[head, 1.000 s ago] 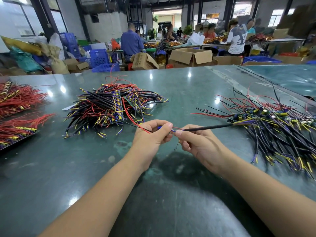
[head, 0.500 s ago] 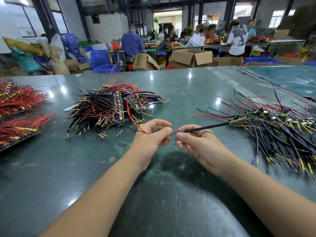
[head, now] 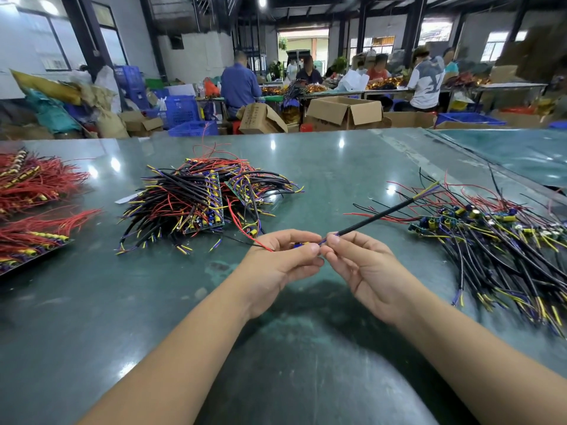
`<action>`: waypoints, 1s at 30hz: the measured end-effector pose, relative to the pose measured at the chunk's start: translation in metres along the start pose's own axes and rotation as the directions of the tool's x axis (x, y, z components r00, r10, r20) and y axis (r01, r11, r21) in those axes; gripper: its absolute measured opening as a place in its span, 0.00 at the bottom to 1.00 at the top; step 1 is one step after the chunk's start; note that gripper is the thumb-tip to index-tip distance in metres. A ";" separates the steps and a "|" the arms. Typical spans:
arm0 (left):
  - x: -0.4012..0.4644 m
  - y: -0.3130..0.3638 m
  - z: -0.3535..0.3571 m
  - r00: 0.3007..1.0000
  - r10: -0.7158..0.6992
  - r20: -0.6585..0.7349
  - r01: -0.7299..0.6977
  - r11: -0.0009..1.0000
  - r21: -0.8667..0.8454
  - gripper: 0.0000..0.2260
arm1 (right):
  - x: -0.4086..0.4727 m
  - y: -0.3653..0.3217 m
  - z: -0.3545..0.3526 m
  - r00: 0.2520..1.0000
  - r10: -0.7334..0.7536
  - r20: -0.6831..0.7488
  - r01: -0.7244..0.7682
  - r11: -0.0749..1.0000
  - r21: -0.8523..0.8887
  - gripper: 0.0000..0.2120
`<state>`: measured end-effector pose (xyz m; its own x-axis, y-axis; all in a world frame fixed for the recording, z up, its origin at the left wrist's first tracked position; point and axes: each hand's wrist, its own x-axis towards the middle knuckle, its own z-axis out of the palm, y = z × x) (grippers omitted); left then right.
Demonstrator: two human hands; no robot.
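At frame centre, above the green table (head: 92,302), my left hand (head: 285,262) pinches a small blue-and-yellow component (head: 299,245) while my right hand (head: 365,268) pinches the black sheathed cable (head: 383,213) by its near end, apparently aligning its lead for insertion.

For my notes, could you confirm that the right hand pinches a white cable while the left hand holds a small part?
Not quite: the head view shows the cable is black, not white. The right hand does pinch it, and the left hand holds a small part.
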<state>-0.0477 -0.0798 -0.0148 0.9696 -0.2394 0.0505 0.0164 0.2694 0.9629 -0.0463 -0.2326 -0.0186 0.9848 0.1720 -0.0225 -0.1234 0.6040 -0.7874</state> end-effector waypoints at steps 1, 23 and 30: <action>0.000 0.000 0.000 1.000 0.002 0.001 -0.002 1.000 -0.015 0.06 | 0.000 0.000 0.000 1.000 -0.006 0.007 0.006 1.000 -0.004 0.04; 0.001 0.002 -0.003 0.986 0.155 -0.059 -0.140 0.969 0.204 0.11 | -0.002 -0.004 -0.002 0.993 0.031 0.117 -0.001 0.969 -0.248 0.07; 0.002 0.000 -0.007 0.991 0.137 -0.006 -0.135 0.982 0.136 0.12 | -0.003 -0.002 -0.004 0.992 -0.047 0.117 0.074 0.969 -0.235 0.05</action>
<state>-0.0438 -0.0743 -0.0167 0.9642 -0.1948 0.1802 -0.1477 0.1702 0.9743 -0.0485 -0.2373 -0.0187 0.9685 0.2333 0.0874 -0.0178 0.4148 -0.9097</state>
